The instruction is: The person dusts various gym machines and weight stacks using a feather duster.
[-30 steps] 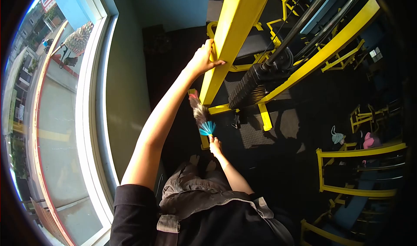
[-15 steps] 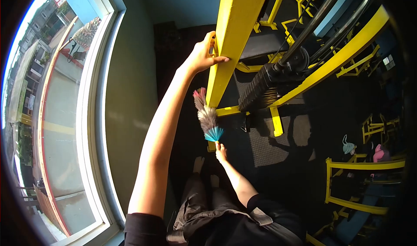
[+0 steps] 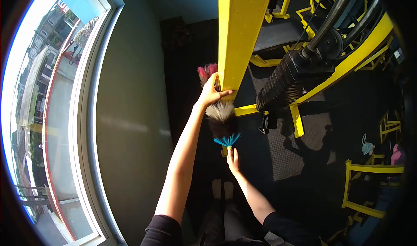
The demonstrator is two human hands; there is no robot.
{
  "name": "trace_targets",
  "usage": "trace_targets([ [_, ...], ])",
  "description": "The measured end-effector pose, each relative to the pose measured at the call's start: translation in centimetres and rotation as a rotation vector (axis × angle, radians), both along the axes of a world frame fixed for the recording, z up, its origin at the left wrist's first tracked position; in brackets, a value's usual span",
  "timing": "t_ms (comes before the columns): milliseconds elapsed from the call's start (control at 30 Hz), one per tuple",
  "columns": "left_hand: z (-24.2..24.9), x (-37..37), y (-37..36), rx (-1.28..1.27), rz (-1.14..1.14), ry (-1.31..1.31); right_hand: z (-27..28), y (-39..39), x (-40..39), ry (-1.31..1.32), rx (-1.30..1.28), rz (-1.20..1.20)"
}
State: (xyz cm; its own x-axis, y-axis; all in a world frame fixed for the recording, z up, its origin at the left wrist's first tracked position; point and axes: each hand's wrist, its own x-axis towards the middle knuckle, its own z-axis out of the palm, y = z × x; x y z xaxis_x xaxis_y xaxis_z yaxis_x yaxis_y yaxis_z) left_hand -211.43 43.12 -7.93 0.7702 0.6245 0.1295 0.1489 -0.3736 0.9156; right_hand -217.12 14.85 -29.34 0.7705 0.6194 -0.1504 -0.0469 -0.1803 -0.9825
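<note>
My left hand (image 3: 211,92) grips the near side of a tall yellow post (image 3: 243,37), its thumb across the front face and its other fingers round the left edge. Below it, my right hand (image 3: 233,160) is closed on the handle of a feather duster (image 3: 221,111). The duster points up along the post, with blue bristles at its base, dark and pale feathers in the middle and a pink tip. Part of its upper length is hidden behind my left hand.
A window (image 3: 65,129) and a dark wall (image 3: 130,129) run along the left. To the right are a black weight stack (image 3: 284,79), a padded bench (image 3: 280,35) and a yellow frame (image 3: 373,168). Shadows lie on the textured floor (image 3: 282,159).
My left hand has slid lower down the post. The duster has moved up behind that hand and stands more upright. The view has shifted, and both feet now show.
</note>
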Motion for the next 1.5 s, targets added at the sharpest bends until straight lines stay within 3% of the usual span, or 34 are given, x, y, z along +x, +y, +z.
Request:
trace_targets([
  [67,-4.2,-0.4,0.4,-0.013,-0.055,0.062,-3.1,0.6,0.2,-0.152,-0.180,-0.036],
  [167,-8.5,-0.6,0.6,-0.218,-0.037,0.162,-13.0,1.3,0.6,-0.124,-0.496,-0.032],
  [200,-9.5,-0.3,0.7,-0.375,-0.008,0.151,-12.3,2.0,1.1,0.000,-0.592,-0.011],
  [233,-10.3,-0.1,1.0,-0.529,-0.023,0.135,-7.5,3.0,1.6,0.285,-0.605,0.004],
  [333,-11.2,-0.2,1.3,-0.509,-0.060,0.183,-3.7,2.2,0.6,0.576,-0.170,0.016],
  [367,-14.3,-0.2,1.8,-0.457,-0.044,0.102,-2.7,2.0,0.1,0.619,-0.012,-0.005],
  [433,-14.1,0.2,2.3,-0.301,0.010,0.237,-1.8,1.7,-0.5,0.479,0.062,-0.038],
  [500,-13.4,0.5,1.6,-0.056,0.020,0.270,-3.0,1.0,-1.1,0.468,0.051,-0.034],
  [567,-14.3,1.1,1.0,-0.087,0.071,0.304,-5.0,0.7,-0.9,0.457,0.045,-0.032],
  [667,-17.3,1.8,0.9,0.039,0.134,0.417,-8.2,1.2,0.2,0.519,-0.362,-0.077],
  [700,-17.3,2.2,1.4,-0.122,0.129,0.517,-9.5,1.6,0.9,0.505,-0.486,-0.065],
  [767,-17.5,2.3,1.5,-0.045,0.118,0.519,-10.9,2.4,1.9,0.629,-0.601,-0.075],
  [900,-17.9,2.4,1.7,0.085,0.102,0.514,-10.4,2.0,1.2,0.548,-0.536,-0.035],
  [967,-18.5,2.2,1.6,0.112,0.112,0.478,-9.1,1.2,0.6,0.620,-0.124,-0.024],
  [1033,-18.7,2.2,1.7,0.143,0.123,0.434,-7.4,0.7,0.3,0.613,-0.082,-0.035],
  [1133,-18.6,2.2,1.6,0.121,0.122,0.408,-7.8,0.3,0.4,0.516,0.076,-0.037],
  [1233,-17.5,2.3,1.3,0.071,0.135,0.514,-8.6,0.4,2.3,0.458,-0.288,-0.022],
  [1300,-17.1,1.8,1.4,0.069,0.119,0.514,-10.2,0.4,4.3,0.258,-0.565,0.036],
  [1333,-16.3,1.5,1.5,-0.045,0.073,0.486,-10.3,-0.1,6.0,-0.023,-0.643,0.107],
  [1367,-15.3,1.1,1.3,-0.161,0.027,0.460,-9.4,-0.6,7.8,-0.305,-0.716,0.179],
  [1400,-14.1,0.7,1.2,-0.356,-0.014,0.378,-7.4,-0.5,10.0,-0.347,-0.799,0.220],
  [1433,-14.3,-0.1,2.0,-0.545,-0.137,0.092,-4.0,0.2,12.5,-0.390,-0.880,0.261],
  [1500,-10.5,-1.0,2.3,-0.776,-0.057,-0.166,3.7,1.9,16.8,-0.665,-0.873,0.394],
])
